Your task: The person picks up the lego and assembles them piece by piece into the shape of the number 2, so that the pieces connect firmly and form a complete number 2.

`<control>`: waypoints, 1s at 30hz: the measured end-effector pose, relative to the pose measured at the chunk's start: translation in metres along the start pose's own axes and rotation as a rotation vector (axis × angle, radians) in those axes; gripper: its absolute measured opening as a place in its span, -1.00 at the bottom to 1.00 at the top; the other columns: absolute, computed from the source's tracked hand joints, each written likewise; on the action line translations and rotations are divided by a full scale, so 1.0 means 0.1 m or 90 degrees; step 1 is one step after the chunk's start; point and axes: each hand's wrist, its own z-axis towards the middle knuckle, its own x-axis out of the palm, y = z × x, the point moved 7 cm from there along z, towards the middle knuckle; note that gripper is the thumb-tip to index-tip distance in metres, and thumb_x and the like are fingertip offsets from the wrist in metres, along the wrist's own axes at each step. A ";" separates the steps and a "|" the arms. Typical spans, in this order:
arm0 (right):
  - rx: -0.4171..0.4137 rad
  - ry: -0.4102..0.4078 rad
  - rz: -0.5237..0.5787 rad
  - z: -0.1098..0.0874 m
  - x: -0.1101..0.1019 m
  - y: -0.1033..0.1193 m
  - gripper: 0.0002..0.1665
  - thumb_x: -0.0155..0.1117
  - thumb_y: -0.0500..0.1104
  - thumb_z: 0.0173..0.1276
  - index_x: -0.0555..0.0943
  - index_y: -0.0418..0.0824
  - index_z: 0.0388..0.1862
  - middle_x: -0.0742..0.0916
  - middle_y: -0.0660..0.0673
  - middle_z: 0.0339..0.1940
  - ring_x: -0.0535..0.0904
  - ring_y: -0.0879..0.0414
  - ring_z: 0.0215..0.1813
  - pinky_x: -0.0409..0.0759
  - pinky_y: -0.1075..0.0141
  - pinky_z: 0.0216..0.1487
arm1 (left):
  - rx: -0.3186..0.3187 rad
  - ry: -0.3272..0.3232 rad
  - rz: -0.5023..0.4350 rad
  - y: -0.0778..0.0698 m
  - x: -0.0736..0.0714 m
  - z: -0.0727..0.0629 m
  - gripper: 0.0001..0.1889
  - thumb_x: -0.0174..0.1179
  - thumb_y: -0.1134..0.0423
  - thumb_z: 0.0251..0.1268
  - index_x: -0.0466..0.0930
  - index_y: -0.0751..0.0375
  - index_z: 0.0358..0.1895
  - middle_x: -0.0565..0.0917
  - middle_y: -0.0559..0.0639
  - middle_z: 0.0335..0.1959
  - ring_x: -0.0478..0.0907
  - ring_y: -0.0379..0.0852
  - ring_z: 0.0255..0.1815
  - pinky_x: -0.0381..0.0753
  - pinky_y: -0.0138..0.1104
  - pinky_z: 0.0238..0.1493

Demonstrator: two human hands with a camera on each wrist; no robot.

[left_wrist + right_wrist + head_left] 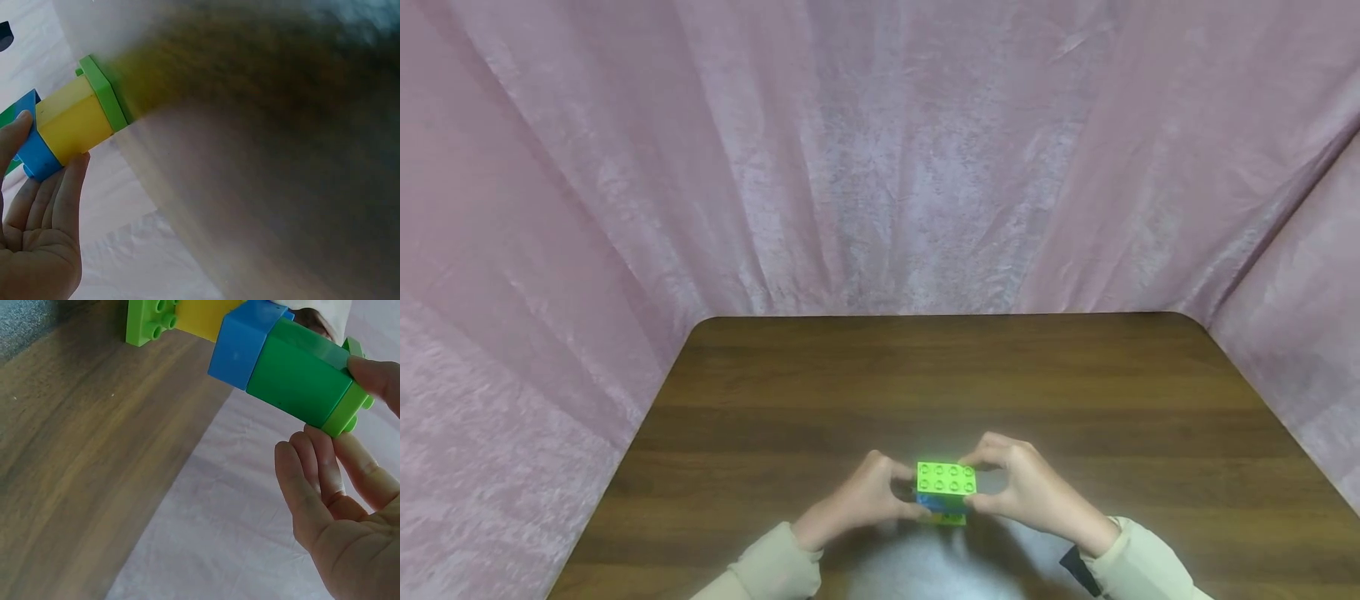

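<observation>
A tower of toy building bricks stands upright near the table's front edge. From the bottom up it has a light green base (140, 325), a yellow brick (78, 122), a blue brick (244, 347), a dark green brick (300, 372) and a studded light green brick (947, 477) on top. My left hand (867, 497) grips the tower around the blue and yellow bricks, thumb on the near side. On the other side, my right hand (1030, 493) pinches the light green top brick between thumb and fingers. The base is partly hidden in the head view.
The brown wooden table (820, 367) has rounded far corners. Pink curtains (880, 167) hang behind it and along both sides. A bright patch of reflected light lies on the tabletop in front of the tower.
</observation>
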 end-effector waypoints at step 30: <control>-0.056 -0.055 -0.024 0.01 -0.05 -0.01 -0.59 0.50 -0.27 0.00 0.68 -0.22 -0.09 0.72 0.02 -0.19 0.67 0.17 -0.15 0.73 0.26 -0.09 | 0.101 -0.001 0.002 -0.14 -0.04 -0.02 -0.60 0.39 0.36 0.07 0.64 0.29 0.04 0.75 0.15 -0.06 0.73 -0.09 -0.02 0.61 -0.56 0.04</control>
